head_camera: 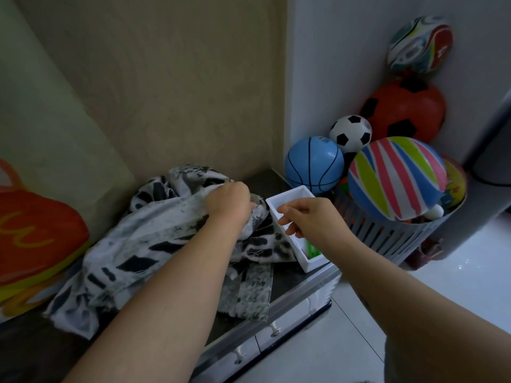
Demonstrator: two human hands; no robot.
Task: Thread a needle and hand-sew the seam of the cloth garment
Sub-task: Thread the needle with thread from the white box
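Note:
A black-and-white patterned cloth garment [154, 244] lies crumpled on a dark cabinet top [287, 280]. My left hand [229, 203] grips a fold of the cloth near its far right edge. My right hand [307, 219] hovers over a white rectangular box [287, 197] beside the cloth, thumb and forefinger pinched together; whether a needle or thread is between them is too small to tell. Loose thread ends [255, 255] show on the cloth. Something green [313, 251] lies inside the box.
A grey slatted basket [387, 239] full of balls stands right of the cabinet: a striped ball [395, 178], a blue basketball [313, 164], a small football [350, 133]. An orange cushion [33, 239] lies at left. Drawers with knobs [276, 331] face the white floor.

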